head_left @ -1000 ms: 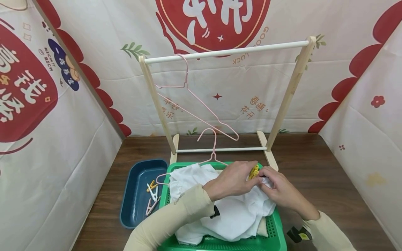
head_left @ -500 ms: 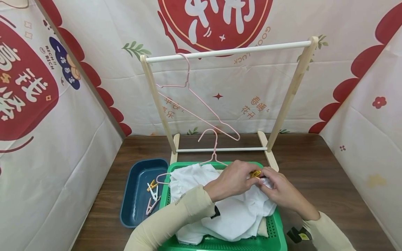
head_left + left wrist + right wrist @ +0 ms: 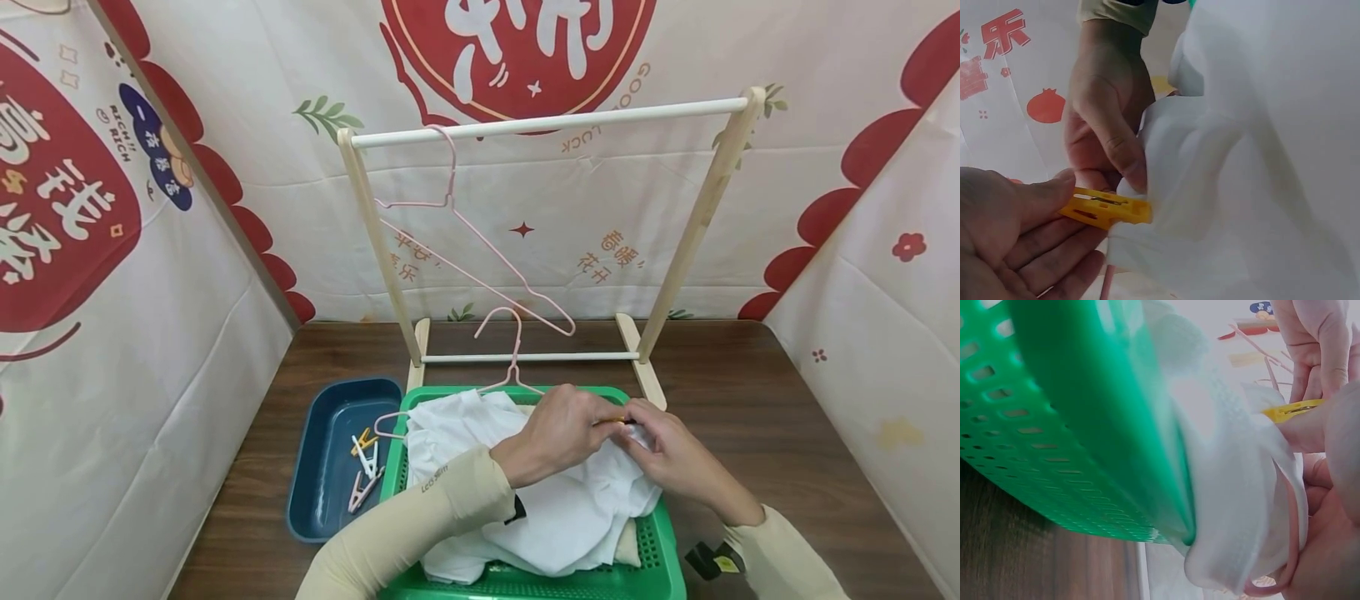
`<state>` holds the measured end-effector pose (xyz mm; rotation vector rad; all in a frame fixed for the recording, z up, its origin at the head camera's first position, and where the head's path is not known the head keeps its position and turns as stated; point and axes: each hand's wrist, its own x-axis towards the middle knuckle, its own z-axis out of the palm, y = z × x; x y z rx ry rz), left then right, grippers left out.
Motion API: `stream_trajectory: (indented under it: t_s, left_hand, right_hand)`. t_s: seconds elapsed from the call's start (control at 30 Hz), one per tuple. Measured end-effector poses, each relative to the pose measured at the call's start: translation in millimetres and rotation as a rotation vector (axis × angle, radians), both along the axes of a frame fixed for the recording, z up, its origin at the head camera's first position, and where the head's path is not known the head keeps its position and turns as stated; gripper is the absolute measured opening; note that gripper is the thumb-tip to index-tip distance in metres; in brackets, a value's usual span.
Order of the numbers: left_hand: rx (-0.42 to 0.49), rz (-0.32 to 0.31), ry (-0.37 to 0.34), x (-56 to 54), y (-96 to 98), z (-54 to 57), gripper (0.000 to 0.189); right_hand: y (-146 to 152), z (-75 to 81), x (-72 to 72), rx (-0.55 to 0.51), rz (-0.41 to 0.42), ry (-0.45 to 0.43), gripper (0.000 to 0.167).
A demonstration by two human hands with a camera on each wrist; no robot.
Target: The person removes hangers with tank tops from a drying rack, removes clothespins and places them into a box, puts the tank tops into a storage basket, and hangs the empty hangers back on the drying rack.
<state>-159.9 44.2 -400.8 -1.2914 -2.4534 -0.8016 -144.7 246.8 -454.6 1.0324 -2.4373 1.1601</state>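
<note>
My left hand [image 3: 562, 429] pinches a yellow clothespin [image 3: 1107, 208] between thumb and fingers. The clothespin's front end overlaps the edge of a white garment [image 3: 555, 517] in the left wrist view. Opposite it, my right hand [image 3: 671, 450] grips a gathered part of the garment, thumb on top. A pink hanger [image 3: 516, 350] runs inside the garment, and its hook sticks up behind the basket's back rim. In the right wrist view, the hanger's curved end [image 3: 1292, 531] shows at the cloth beside my right fingers. From the head view, the fingers hide most of the clothespin.
The garment lies over a green basket [image 3: 663, 550]. To the left, a blue tray [image 3: 307, 492] holds several clothespins [image 3: 365, 462]. Behind stands a wooden rack with a white rail [image 3: 555, 125], and another pink hanger [image 3: 487, 242] hangs from it. Printed cloth walls surround the table.
The yellow clothespin has tipped from upright to flat between my hands, so less of it shows. Both hands stay at nearly the same spot on the garment.
</note>
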Motion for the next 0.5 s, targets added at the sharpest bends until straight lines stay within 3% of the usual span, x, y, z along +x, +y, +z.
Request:
stream_trajectory:
  t_s: [0.2,0.5]
  left_hand:
    - [0.001,0.013,0.098,0.4,-1.1,-2.7,0.015]
    - [0.084,-0.008,0.094,-1.5,-2.8,-5.8,0.012]
  right_hand:
    - [0.5,-0.7,-1.1,-0.009,0.012,0.01,0.041]
    - [1.7,0.6,-2.8,0.003,0.015,-0.007,0.04]
